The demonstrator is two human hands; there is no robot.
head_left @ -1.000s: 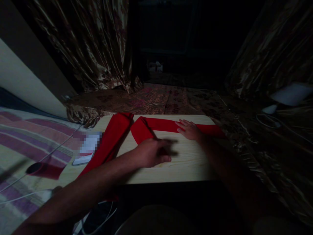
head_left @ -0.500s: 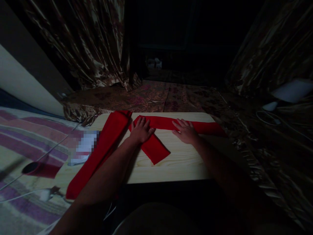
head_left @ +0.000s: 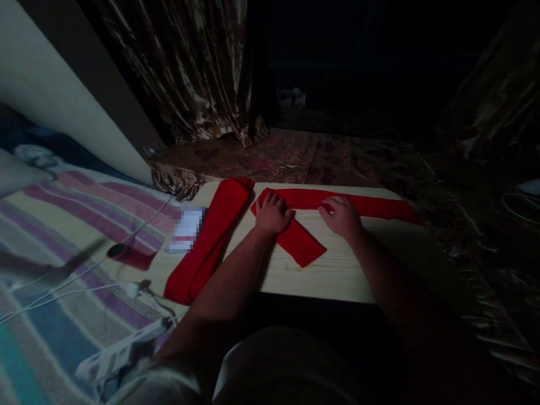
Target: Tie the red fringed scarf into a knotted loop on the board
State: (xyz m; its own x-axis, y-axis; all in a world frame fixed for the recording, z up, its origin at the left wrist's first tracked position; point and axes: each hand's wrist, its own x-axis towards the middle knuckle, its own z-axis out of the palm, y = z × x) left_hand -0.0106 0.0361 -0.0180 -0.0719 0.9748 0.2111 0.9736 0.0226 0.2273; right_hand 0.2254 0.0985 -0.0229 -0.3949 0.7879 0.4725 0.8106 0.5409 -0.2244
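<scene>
A long red cloth strip [head_left: 375, 207] lies across the far side of a pale wooden table [head_left: 337, 275], folded at its left end so that a short tail [head_left: 301, 243] slants toward me. My left hand [head_left: 272, 214] rests flat on the fold, fingers spread. Along the strip's near edge, my right hand [head_left: 342, 218] has its fingers bent toward the thumb, with a bit of red cloth between them. Left of my left arm, a second, thicker folded length of red cloth [head_left: 211, 242] runs front to back over the table.
A blurred-out white item [head_left: 185, 229] is beside the thicker cloth. To the left, a striped bedspread [head_left: 84, 225] carries a dark red cylinder [head_left: 130, 256], white cables and a power strip [head_left: 122, 349]. Curtains [head_left: 198, 67] hang behind the table.
My right hand has gone from lying flat on the strip to bent fingers at its near edge. The left hand stays on the fold. My view has turned left.
</scene>
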